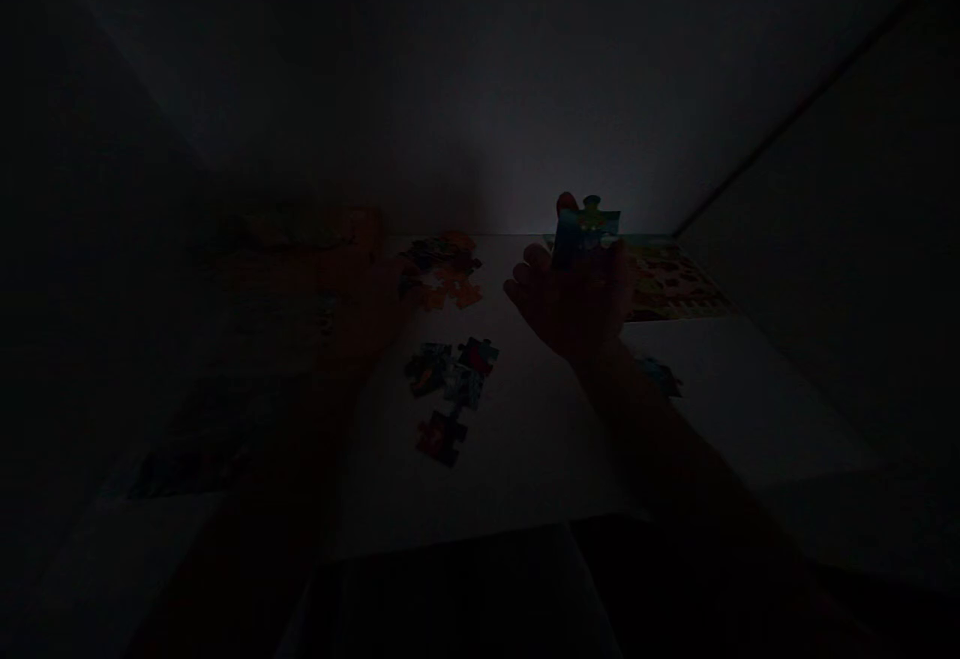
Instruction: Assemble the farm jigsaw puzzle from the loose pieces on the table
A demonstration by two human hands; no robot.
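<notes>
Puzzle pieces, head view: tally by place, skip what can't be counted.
Held puzzle piece, in the right hand: 1
Loose pieces in the near group: 4
Total: 5 countable

Left out: the far pile, overlapping, and whatever lies beside the right forearm, too dark to count.

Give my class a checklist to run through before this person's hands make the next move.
1. Lighting: not ok, the scene is very dark.
2. Right hand gripping a puzzle piece: ok, held up off the table.
3. Left hand free: cannot tell, too dim.
4. Reddish piece nearest the front edge lying wholly on the table: ok.
5. Picture sheet fully visible: not ok, the right hand covers part.
</notes>
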